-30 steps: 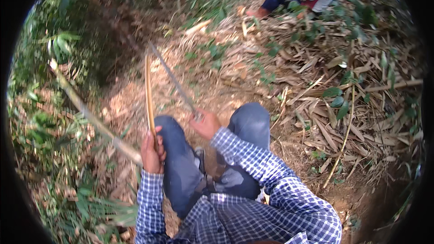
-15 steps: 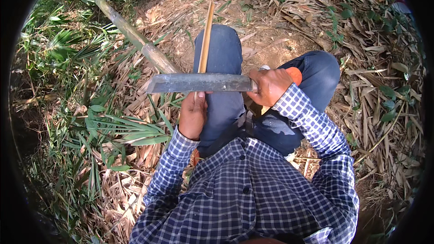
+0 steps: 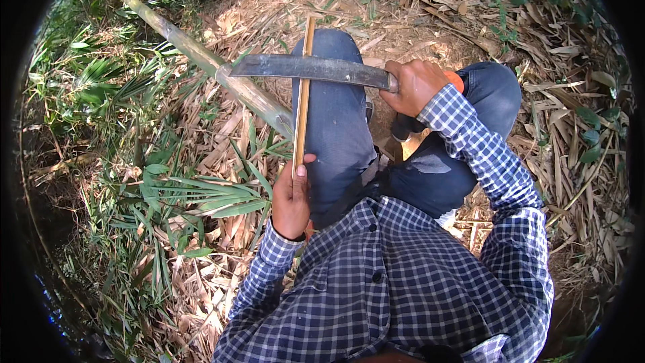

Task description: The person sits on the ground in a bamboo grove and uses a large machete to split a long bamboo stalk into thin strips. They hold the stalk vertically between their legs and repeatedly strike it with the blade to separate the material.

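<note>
Along the lower edge, wears a buttoned, navy-and-white checked cloth shirt (image 3: pixel 349 269) with sleeves down to both wrists. Just beyond, sits or squats, cannot tell which, in dark-blue cloth trousers (image 3: pixel 336 128) with both knees bent and parted. With the left hand (image 3: pixel 291 198), beside the left thigh, pinches the near end of a narrow, straight, tan-yellow strip of bamboo (image 3: pixel 302 121) between thumb and curled fingers. Runs it forward over that thigh to just past the knee. To the left, has long, pointed green leaves (image 3: pixel 222 202) fanned out on the ground. Farther forward, between the knees, closes the right hand (image 3: pixel 416 86) tightly around the handle of a long, dark-grey steel knife (image 3: pixel 349 72). Points the blade leftward, crossing above the strip near its far end; cannot tell whether touching it. Just beside the right hand, shows a smooth orange patch (image 3: pixel 455 81), too hidden to name. From beside the left thigh, has a thick, round, green-and-tan bamboo pole (image 3: pixel 181 42) slanting away to the upper left. Farther out, shows dry, papery brown leaf litter (image 3: pixel 578 181) on the right and leafy green undergrowth (image 3: pixel 97 81) on the left.
</note>
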### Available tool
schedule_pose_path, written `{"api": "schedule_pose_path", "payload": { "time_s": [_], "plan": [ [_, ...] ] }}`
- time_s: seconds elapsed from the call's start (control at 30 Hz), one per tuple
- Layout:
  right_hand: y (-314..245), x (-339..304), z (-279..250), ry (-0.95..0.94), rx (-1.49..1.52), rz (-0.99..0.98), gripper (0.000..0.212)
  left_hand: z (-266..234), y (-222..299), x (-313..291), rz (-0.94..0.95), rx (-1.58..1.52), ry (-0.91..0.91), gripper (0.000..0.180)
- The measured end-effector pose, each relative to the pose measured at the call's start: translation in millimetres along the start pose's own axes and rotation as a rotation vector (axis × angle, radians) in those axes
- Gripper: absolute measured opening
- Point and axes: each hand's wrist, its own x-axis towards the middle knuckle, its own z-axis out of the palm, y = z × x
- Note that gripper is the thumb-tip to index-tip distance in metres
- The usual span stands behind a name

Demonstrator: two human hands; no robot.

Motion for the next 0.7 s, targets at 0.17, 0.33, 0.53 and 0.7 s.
{"api": "schedule_pose_path", "payload": {
  "time_s": [0.17, 0.33, 0.53, 0.7],
  "plan": [
    [-8.1, -12.7, 2.3, 0.005, 0.007, -0.067, 0.025, -1.3, -21.5, -12.5, 0.083, 0.091, 0.017, 0.038],
    [0.8, 0.5, 4.2, 0.042, 0.05, -0.033, 0.024, 2.2, -12.5, -22.6, 0.038, 0.075, 0.033, 0.039],
    [7.1, 9.7, -2.3, -0.064, 0.003, 0.042, 0.035, 4.7, -9.1, -34.4, -0.019, 0.049, 0.043, 0.041],
    [15.7, 16.6, -1.5, 0.073, 0.168, 0.168, 0.032, 6.4, -4.3, -32.3, -0.073, -0.089, -0.051, 0.038]
  ]
}}
